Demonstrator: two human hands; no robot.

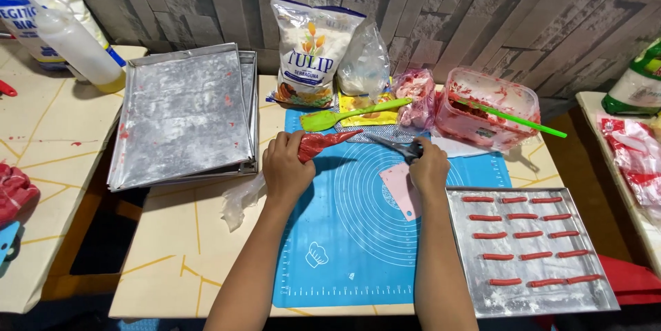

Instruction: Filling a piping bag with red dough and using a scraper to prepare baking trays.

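My left hand (286,166) grips a piping bag (327,143) full of red dough, its tip pointing right over the blue silicone mat (344,248). My right hand (429,166) is closed on the black handles of a pair of scissors (392,143), whose blades point left toward the bag's tip without touching it. A pink plastic scraper (401,190) lies on the mat just under my right wrist.
A metal tray (599,300) with several piped red strips sits at the right. Stacked empty trays (182,114) lie at the left. Behind the mat stand a flour bag (313,52), a green spatula (344,116) and a plastic tub (490,107) smeared with red dough.
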